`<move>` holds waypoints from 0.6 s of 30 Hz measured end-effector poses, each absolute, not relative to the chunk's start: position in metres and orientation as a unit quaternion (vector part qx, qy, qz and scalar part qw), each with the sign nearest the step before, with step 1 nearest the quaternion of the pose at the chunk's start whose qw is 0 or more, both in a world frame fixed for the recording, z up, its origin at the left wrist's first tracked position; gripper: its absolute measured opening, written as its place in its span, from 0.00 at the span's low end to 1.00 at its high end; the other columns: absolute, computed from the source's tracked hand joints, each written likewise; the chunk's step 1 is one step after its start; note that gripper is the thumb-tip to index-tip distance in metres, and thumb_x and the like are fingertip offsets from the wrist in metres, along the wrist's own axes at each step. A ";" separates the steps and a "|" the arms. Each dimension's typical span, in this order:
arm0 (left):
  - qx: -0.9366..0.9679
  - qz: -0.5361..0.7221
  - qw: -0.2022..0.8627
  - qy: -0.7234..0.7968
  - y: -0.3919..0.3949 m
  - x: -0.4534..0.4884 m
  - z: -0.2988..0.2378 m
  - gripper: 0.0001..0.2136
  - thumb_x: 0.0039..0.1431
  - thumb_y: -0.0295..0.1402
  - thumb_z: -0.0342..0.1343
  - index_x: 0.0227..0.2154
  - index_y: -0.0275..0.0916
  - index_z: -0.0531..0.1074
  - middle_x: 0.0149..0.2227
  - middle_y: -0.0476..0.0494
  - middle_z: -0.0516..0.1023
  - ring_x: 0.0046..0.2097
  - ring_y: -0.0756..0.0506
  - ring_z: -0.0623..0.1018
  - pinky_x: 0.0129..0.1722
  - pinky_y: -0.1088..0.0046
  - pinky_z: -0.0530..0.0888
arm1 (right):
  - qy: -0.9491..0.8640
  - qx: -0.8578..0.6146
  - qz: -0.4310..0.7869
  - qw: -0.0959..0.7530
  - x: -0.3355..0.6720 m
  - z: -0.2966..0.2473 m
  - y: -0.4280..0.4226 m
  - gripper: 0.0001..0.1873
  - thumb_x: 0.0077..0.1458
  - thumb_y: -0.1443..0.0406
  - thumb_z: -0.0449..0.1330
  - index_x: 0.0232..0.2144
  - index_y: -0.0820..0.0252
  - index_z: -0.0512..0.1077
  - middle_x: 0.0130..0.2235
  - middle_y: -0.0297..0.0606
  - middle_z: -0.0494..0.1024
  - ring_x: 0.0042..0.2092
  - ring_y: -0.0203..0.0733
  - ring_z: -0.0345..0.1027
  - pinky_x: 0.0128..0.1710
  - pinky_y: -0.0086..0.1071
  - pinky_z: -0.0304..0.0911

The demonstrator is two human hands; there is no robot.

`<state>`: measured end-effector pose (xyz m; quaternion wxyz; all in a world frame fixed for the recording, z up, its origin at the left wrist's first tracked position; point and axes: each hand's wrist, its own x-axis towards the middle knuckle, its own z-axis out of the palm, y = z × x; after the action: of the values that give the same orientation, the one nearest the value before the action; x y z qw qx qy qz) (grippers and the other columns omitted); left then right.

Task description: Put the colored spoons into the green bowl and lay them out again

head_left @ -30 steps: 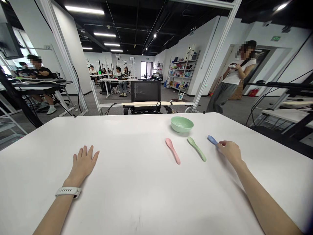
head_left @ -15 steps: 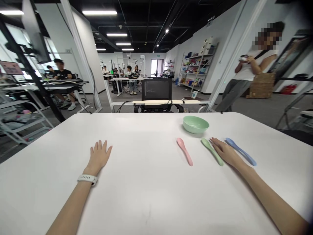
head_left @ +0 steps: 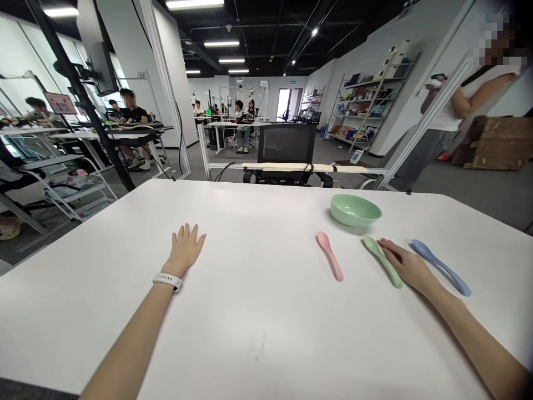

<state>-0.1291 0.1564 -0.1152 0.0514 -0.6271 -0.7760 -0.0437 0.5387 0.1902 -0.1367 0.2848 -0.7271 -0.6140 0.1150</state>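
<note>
My left hand (head_left: 184, 250) lies flat on the white table with its fingers spread, a pale band (head_left: 167, 280) round the wrist. My right hand (head_left: 408, 266) rests on the table between the green spoon (head_left: 382, 262) and the blue spoon (head_left: 442, 268). Its fingers are stretched out, the tips close beside the green spoon, and nothing shows in its grasp. Left of these lies a pink spoon (head_left: 330, 256). Behind the spoons a green bowl (head_left: 355, 211) stands upright, and I see nothing in it.
The white table (head_left: 250, 311) spreads out in front of me. Beyond its far edge are a black office chair (head_left: 287, 144) and a metal frame. A person (head_left: 466, 105) stands at the far right holding a small device. Other people sit at desks further back.
The view has turned slightly left, so everything sits further right in the picture. Both hands, the spoons and the bowl keep about the same places on the table.
</note>
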 end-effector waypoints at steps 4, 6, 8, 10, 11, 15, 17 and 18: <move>-0.630 -0.051 0.052 -0.773 0.158 -0.134 -0.119 0.36 0.79 0.45 0.38 0.80 0.29 0.65 0.82 0.16 0.63 0.83 0.24 0.65 0.77 0.34 0.68 | -0.621 -0.723 0.107 0.282 0.538 -0.137 0.189 0.25 0.69 0.61 0.54 0.57 0.59 0.86 0.70 0.53 0.84 0.76 0.62 0.73 0.79 0.51 0.65; -0.632 -0.052 0.050 -0.771 0.158 -0.134 -0.119 0.36 0.80 0.46 0.38 0.80 0.29 0.65 0.82 0.16 0.63 0.83 0.24 0.65 0.77 0.34 0.68 | -0.625 -0.721 0.103 0.281 0.540 -0.139 0.190 0.25 0.70 0.61 0.54 0.57 0.59 0.86 0.69 0.53 0.84 0.76 0.61 0.74 0.79 0.49 0.65; -0.634 -0.051 0.048 -0.770 0.158 -0.134 -0.118 0.36 0.80 0.46 0.38 0.80 0.29 0.65 0.82 0.16 0.63 0.83 0.24 0.65 0.78 0.34 0.68 | -0.627 -0.721 0.101 0.278 0.541 -0.141 0.191 0.25 0.71 0.61 0.54 0.58 0.60 0.86 0.70 0.53 0.84 0.76 0.60 0.74 0.79 0.47 0.65; -0.632 -0.048 0.045 -0.772 0.158 -0.134 -0.117 0.36 0.80 0.46 0.37 0.80 0.28 0.64 0.83 0.16 0.62 0.84 0.24 0.64 0.78 0.35 0.67 | -0.630 -0.720 0.103 0.273 0.543 -0.142 0.191 0.26 0.72 0.61 0.53 0.59 0.62 0.86 0.71 0.55 0.83 0.76 0.59 0.73 0.79 0.46 0.64; -0.631 -0.046 0.043 -0.773 0.158 -0.133 -0.117 0.36 0.80 0.45 0.37 0.81 0.28 0.64 0.83 0.16 0.61 0.84 0.24 0.64 0.79 0.35 0.66 | -0.631 -0.719 0.103 0.271 0.543 -0.143 0.192 0.26 0.72 0.61 0.53 0.60 0.63 0.85 0.71 0.55 0.83 0.77 0.60 0.72 0.79 0.46 0.64; -0.628 -0.044 0.044 -0.776 0.159 -0.133 -0.118 0.36 0.80 0.45 0.38 0.81 0.28 0.64 0.83 0.17 0.61 0.84 0.24 0.63 0.79 0.35 0.66 | -0.636 -0.714 0.095 0.276 0.543 -0.144 0.191 0.26 0.72 0.61 0.54 0.59 0.61 0.86 0.69 0.54 0.84 0.76 0.61 0.73 0.79 0.49 0.65; -0.629 -0.046 0.048 -0.774 0.159 -0.134 -0.119 0.36 0.80 0.45 0.38 0.81 0.29 0.64 0.83 0.17 0.62 0.84 0.24 0.64 0.79 0.34 0.66 | -0.639 -0.713 0.094 0.275 0.542 -0.144 0.191 0.26 0.72 0.61 0.53 0.59 0.61 0.86 0.69 0.54 0.84 0.76 0.61 0.73 0.79 0.50 0.64; -0.629 -0.045 0.048 -0.774 0.159 -0.134 -0.120 0.36 0.81 0.46 0.38 0.81 0.29 0.64 0.83 0.17 0.62 0.84 0.24 0.64 0.79 0.34 0.66 | -0.640 -0.712 0.095 0.271 0.541 -0.143 0.190 0.26 0.72 0.61 0.53 0.59 0.62 0.86 0.70 0.55 0.84 0.77 0.61 0.72 0.80 0.49 0.64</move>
<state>-0.1345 0.1592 -0.1199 0.0484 -0.6294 -0.7743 -0.0452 0.5409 0.1904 -0.1428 0.2711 -0.7123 -0.6403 0.0952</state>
